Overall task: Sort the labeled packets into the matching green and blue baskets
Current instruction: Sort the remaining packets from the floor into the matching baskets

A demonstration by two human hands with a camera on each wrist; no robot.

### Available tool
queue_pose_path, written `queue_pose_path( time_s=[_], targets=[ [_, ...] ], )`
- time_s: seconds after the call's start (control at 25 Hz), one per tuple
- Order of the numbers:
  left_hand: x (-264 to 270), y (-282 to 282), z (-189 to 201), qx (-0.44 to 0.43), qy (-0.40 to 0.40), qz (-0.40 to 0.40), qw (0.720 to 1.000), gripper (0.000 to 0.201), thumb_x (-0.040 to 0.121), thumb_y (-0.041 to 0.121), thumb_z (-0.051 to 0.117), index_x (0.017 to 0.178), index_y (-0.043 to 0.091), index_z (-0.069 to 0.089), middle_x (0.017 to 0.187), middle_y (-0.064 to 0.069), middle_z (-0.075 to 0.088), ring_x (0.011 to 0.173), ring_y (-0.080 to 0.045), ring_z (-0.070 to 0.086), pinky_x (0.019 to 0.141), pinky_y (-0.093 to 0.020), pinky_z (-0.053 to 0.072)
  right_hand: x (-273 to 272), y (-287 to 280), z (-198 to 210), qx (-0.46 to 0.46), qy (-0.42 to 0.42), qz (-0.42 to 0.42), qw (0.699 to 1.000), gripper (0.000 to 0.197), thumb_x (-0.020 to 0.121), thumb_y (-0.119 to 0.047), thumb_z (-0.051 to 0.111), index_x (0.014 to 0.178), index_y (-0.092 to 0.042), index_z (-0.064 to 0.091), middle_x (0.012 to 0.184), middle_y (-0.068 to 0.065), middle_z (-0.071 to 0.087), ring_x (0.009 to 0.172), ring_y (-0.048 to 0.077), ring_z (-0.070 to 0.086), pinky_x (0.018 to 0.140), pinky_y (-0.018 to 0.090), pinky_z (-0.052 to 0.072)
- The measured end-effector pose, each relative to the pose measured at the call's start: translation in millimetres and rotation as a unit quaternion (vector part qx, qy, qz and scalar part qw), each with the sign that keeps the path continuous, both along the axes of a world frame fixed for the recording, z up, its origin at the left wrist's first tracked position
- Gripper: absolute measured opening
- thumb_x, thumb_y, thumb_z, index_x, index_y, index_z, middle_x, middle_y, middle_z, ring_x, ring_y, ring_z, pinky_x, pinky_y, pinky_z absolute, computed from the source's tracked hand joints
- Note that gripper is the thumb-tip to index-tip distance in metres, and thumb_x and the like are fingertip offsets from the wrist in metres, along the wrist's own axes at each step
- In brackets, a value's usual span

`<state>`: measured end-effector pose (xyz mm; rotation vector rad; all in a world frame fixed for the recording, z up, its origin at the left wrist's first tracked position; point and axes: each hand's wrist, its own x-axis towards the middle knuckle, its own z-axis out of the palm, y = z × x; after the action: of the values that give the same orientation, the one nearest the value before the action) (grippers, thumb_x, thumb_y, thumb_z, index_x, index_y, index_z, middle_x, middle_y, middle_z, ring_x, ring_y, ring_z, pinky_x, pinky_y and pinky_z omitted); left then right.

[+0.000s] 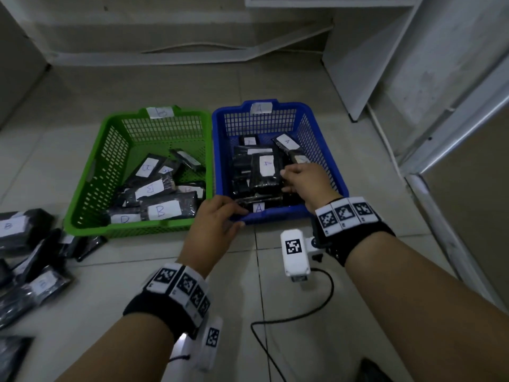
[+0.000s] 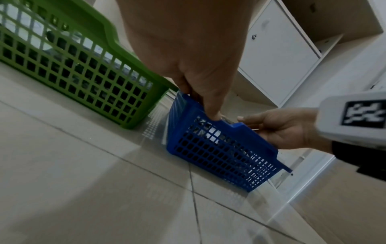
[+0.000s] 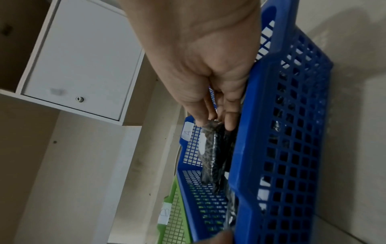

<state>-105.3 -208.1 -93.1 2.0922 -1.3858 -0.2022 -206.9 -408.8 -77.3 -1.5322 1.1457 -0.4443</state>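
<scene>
A blue basket [image 1: 316,142] tagged A stands on the tiled floor beside a green basket [image 1: 85,188] tagged B. Both hold black packets with white labels. My right hand [image 1: 285,175] reaches into the blue basket [image 3: 292,132] and pinches the end of a black packet [image 3: 211,156] labeled A [image 1: 267,169] above the pile. My left hand [image 1: 237,216] grips the blue basket's near rim [image 2: 219,132], fingers over the edge and thumb outside. Several loose packets [image 1: 27,230] lie on the floor left of the green basket [image 2: 83,74].
A white cabinet [image 1: 371,64] with a lockable door [image 3: 79,62] stands behind and right of the blue basket. A black cable [image 1: 316,307] trails over the floor tiles between my forearms. More packets [image 1: 41,285] are spread at the far left.
</scene>
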Motion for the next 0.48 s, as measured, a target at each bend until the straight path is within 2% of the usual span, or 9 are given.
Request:
queue_pose_path(
  time_s=[0.08, 0.16, 0.24, 0.32, 0.4, 0.48],
  targets=[
    [3, -4, 2, 0.013, 0.013, -0.001, 1.000, 0.022, 0.078, 0.005, 0.071, 0.098, 0.014, 0.071, 0.104, -0.005, 0.060, 0.100, -0.025, 0.052, 0.091, -0.033, 0.042, -16, 13, 9, -0.037, -0.014, -0.010, 0.999, 0.031, 0.088, -0.012, 0.063, 0.117, -0.002, 0.064, 0.103, 0.013, 0.069, 0.080, 0.021, 0.066, 0.089, 0.040, 0.055],
    [1, -8, 4, 0.003, 0.027, 0.008, 1.000, 0.023, 0.076, -0.002, 0.068, 0.096, 0.009, 0.072, 0.103, -0.010, 0.060, 0.099, -0.029, 0.054, 0.093, -0.037, 0.044, -41, 30, 21, -0.081, -0.028, -0.022, 0.996, 0.024, 0.088, -0.009, 0.062, 0.111, -0.006, 0.069, 0.086, 0.010, 0.069, 0.077, 0.019, 0.064, 0.085, 0.033, 0.056],
    [-7, -7, 6, -0.013, 0.034, 0.026, 0.999, 0.027, 0.077, -0.003, 0.065, 0.100, 0.009, 0.071, 0.105, -0.013, 0.058, 0.100, -0.030, 0.055, 0.094, -0.028, 0.040, -71, 49, 30, -0.101, -0.040, -0.026, 0.994, 0.019, 0.088, -0.007, 0.060, 0.103, -0.009, 0.071, 0.077, 0.009, 0.068, 0.070, 0.017, 0.062, 0.079, 0.029, 0.054],
    [-29, 5, 7, -0.019, 0.051, 0.029, 0.998, 0.030, 0.078, 0.000, 0.063, 0.105, 0.012, 0.070, 0.107, -0.010, 0.056, 0.101, -0.026, 0.054, 0.090, -0.019, 0.033, -112, 74, 34, -0.088, -0.033, -0.031, 0.995, 0.017, 0.088, -0.007, 0.059, 0.097, -0.012, 0.073, 0.076, 0.009, 0.068, 0.068, 0.016, 0.061, 0.078, 0.030, 0.053],
    [-61, 22, 7, -0.012, 0.080, -0.003, 0.997, 0.026, 0.081, 0.005, 0.063, 0.103, 0.016, 0.070, 0.105, -0.005, 0.058, 0.101, -0.021, 0.053, 0.088, -0.019, 0.033, -158, 98, 32, -0.061, -0.007, -0.037, 0.997, 0.017, 0.088, -0.007, 0.060, 0.091, -0.017, 0.073, 0.077, 0.007, 0.069, 0.069, 0.016, 0.062, 0.078, 0.032, 0.053],
    [-99, 40, 2, 0.008, 0.119, -0.050, 0.992, 0.021, 0.082, 0.007, 0.063, 0.097, 0.021, 0.071, 0.098, 0.003, 0.059, 0.096, -0.016, 0.053, 0.086, -0.021, 0.035, -204, 121, 24, -0.049, 0.040, -0.043, 0.997, 0.018, 0.088, -0.007, 0.061, 0.090, -0.020, 0.073, 0.078, 0.003, 0.070, 0.069, 0.012, 0.062, 0.076, 0.027, 0.051]
  ],
)
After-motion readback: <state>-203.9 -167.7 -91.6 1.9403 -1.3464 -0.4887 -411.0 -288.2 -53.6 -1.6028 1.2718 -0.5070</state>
